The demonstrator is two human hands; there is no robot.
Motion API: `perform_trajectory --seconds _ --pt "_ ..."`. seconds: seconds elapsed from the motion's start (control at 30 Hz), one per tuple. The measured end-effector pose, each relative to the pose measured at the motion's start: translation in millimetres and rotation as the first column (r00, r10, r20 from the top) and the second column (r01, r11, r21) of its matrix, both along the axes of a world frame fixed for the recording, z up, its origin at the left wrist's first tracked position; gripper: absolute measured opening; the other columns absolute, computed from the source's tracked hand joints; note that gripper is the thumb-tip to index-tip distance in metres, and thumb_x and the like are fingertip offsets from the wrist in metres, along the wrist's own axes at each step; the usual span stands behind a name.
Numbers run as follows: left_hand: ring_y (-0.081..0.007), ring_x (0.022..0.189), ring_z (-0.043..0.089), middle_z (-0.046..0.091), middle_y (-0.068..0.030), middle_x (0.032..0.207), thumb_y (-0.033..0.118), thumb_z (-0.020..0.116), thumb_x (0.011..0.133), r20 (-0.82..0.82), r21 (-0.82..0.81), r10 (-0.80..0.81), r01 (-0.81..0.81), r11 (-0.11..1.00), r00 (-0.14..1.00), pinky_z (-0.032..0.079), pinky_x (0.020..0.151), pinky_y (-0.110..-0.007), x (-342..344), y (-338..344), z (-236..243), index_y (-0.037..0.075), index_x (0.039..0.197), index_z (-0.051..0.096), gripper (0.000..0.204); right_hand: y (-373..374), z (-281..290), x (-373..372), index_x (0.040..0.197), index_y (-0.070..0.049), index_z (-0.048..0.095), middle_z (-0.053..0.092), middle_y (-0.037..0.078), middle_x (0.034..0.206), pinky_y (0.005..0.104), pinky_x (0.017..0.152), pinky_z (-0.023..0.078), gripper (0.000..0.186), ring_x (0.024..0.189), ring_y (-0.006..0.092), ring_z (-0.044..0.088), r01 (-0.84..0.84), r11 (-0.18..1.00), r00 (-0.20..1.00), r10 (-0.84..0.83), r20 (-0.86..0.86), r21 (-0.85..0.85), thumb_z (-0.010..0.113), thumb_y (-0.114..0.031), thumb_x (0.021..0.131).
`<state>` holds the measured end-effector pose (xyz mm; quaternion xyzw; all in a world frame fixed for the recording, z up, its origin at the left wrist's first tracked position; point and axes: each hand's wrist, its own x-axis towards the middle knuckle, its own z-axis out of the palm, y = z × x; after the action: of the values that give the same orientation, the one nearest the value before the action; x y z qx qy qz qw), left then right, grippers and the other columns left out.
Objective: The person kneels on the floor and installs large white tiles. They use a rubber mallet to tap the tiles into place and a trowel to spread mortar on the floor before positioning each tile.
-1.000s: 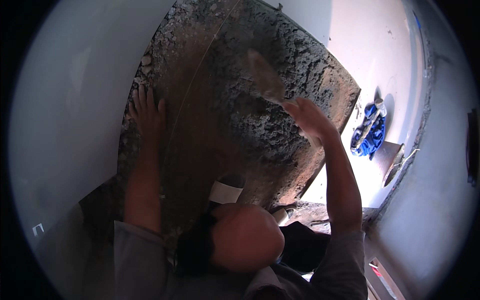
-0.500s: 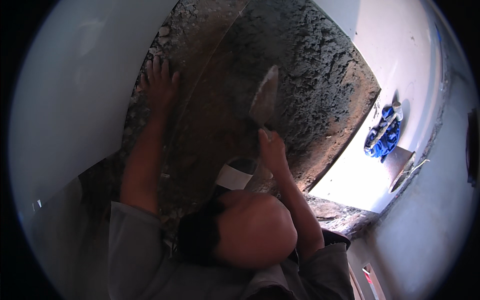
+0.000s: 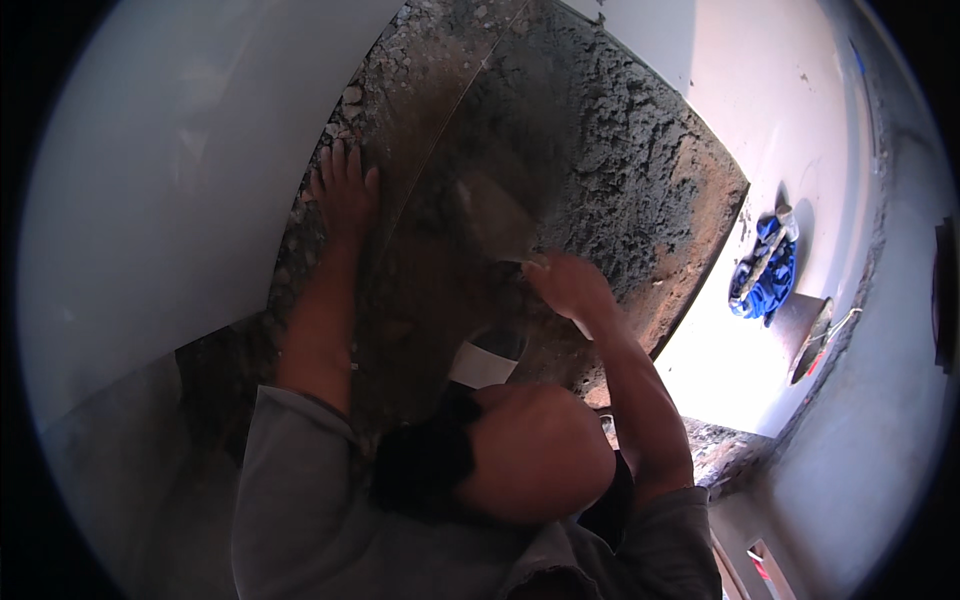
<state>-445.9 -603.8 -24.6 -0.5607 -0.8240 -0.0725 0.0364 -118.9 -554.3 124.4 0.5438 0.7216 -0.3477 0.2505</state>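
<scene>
My right hand point(image 3: 575, 290) is closed round the handle of a trowel point(image 3: 497, 218). Its broad blade, a little blurred, points up and to the left over a bed of dark, rough mortar point(image 3: 635, 150). Fingers spread, my left hand point(image 3: 347, 195) rests on the rubbly ground point(image 3: 352, 108) beside the edge of a large pale tile point(image 3: 190, 190), holding nothing. Between my hands a thin string or line point(image 3: 436, 148) runs across the brown, shaded ground. My bare knee point(image 3: 540, 450) is bent below the trowel.
More glossy pale tiles point(image 3: 745, 75) border the mortar on the right. On them lie a bunched blue cloth point(image 3: 762, 285) with a stick-like tool point(image 3: 770, 258) across it, and a round-rimmed container point(image 3: 810, 342) on its side. A grey wall point(image 3: 850, 450) rises at the far right.
The trowel blade has swung from pointing up to pointing up-left, and my right wrist has turned with it. My left hand stays on the rubble while the whole view has shifted slightly.
</scene>
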Motion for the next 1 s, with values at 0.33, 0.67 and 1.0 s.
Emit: perform_trajectory --seconds 0.33,0.67,1.0 --pt "-0.0304 0.140 0.027 0.036 -0.0114 0.147 0.037 0.051 0.093 -0.033 0.040 0.009 -0.007 0.999 0.999 0.022 0.110 -0.055 2.3 -4.1 -3.6 0.011 0.133 0.047 0.049 16.1 -6.1 -34.8 0.116 0.001 0.055 0.066 0.025 0.099 0.0448 0.079 0.051 0.047 0.096 0.0368 0.065 0.300 0.916 0.932 -0.341 -0.123 -0.266 0.051 -0.041 0.093" --pt "-0.0294 0.138 0.031 0.039 -0.0103 0.147 0.035 0.052 0.093 -0.134 0.009 0.044 -0.043 0.999 0.990 0.026 0.108 -0.054 5.2 1.0 -5.9 0.011 0.131 0.050 0.046 9.1 12.9 33.0 0.106 -0.005 0.053 0.065 0.020 0.093 0.0495 0.080 0.052 0.041 0.092 0.0381 0.065 0.030 0.967 0.997 -0.047 0.062 0.254 0.045 -0.044 0.096" --pt "-0.0318 0.139 0.029 0.036 -0.0118 0.149 0.033 0.046 0.097 -0.127 -0.022 -0.012 0.010 1.000 0.992 0.026 0.107 -0.055 3.9 -0.2 -3.0 0.009 0.136 0.047 0.046 63.6 -14.5 152.0 0.110 -0.008 0.053 0.066 0.020 0.107 0.0531 0.089 0.045 0.044 0.104 0.0381 0.062 0.579 0.732 0.715 -0.667 0.208 0.360 0.043 -0.048 0.095"
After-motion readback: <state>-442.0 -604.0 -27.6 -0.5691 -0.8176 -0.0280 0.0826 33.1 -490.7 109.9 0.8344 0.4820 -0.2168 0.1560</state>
